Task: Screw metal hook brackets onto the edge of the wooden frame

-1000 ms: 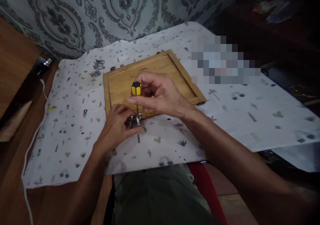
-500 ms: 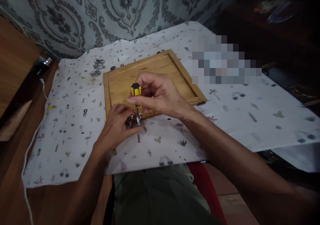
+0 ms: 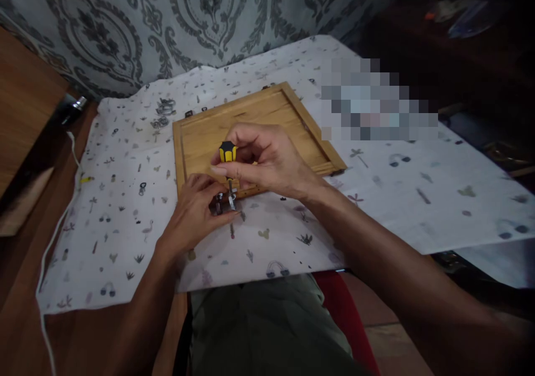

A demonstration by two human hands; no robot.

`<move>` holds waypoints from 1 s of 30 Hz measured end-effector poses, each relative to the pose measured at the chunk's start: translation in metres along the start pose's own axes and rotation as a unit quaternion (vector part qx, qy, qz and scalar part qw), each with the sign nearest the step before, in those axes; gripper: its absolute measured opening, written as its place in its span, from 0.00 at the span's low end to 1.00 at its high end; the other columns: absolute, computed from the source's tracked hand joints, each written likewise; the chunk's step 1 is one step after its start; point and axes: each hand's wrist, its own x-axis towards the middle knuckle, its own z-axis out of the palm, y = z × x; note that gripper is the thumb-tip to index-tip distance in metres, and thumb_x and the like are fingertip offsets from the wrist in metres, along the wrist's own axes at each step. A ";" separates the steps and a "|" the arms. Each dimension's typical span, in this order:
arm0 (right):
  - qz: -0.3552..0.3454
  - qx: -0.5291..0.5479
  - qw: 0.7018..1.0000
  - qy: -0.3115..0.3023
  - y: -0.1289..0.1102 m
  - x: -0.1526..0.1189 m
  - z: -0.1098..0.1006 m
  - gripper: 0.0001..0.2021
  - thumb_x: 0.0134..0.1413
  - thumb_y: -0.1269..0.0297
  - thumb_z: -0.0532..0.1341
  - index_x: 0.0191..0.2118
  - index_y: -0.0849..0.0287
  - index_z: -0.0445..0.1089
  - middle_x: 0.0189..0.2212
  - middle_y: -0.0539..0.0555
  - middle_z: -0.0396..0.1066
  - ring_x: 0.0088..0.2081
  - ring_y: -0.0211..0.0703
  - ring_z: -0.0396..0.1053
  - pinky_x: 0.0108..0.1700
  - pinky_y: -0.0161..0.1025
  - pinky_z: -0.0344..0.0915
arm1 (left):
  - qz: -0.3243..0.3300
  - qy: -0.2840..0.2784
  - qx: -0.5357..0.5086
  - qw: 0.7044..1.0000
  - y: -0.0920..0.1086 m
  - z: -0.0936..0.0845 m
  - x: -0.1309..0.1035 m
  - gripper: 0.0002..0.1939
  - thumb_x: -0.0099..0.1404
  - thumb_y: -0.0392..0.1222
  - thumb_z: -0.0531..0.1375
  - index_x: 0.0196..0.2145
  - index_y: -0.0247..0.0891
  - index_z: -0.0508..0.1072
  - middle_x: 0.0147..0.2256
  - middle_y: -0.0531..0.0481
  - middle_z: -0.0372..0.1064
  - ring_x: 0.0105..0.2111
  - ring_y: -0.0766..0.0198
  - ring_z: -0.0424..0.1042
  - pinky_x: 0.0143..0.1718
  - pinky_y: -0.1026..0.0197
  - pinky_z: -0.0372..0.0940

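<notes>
My right hand [image 3: 267, 159] pinches the yellow and black handle of a screwdriver [image 3: 228, 152], which points downward. Its shaft meets a small shiny metal hinge [image 3: 232, 199] at the near edge of a framed wooden panel [image 3: 259, 133]. Thumb and fingers of my left hand [image 3: 198, 206] close around the hinge from the left and press it against that edge. The panel lies flat on the patterned cloth. My fingers partly cover the hinge, and the screwdriver's tip is too small to make out.
Several metal pieces [image 3: 164, 111] lie on the white tablecloth [image 3: 267, 248] beyond the panel's left corner. A white cable [image 3: 44, 276] runs down the table's left side. A blurred-out patch [image 3: 376, 103] covers something at the right. A patterned curtain [image 3: 209, 14] hangs behind.
The screwdriver handle and my right hand have shifted very slightly downward. My left hand stays on the hinge, and the panel has not moved.
</notes>
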 end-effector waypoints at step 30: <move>0.023 0.016 0.999 0.019 0.000 0.001 0.001 0.22 0.52 0.49 0.75 0.30 0.56 0.65 0.24 0.44 0.65 0.23 0.31 0.61 0.21 0.31 0.60 | -0.015 0.004 0.001 1.000 0.000 0.001 -0.001 0.15 0.65 0.54 0.71 0.43 0.43 0.79 0.46 0.46 0.75 0.53 0.47 0.69 0.58 0.41 0.66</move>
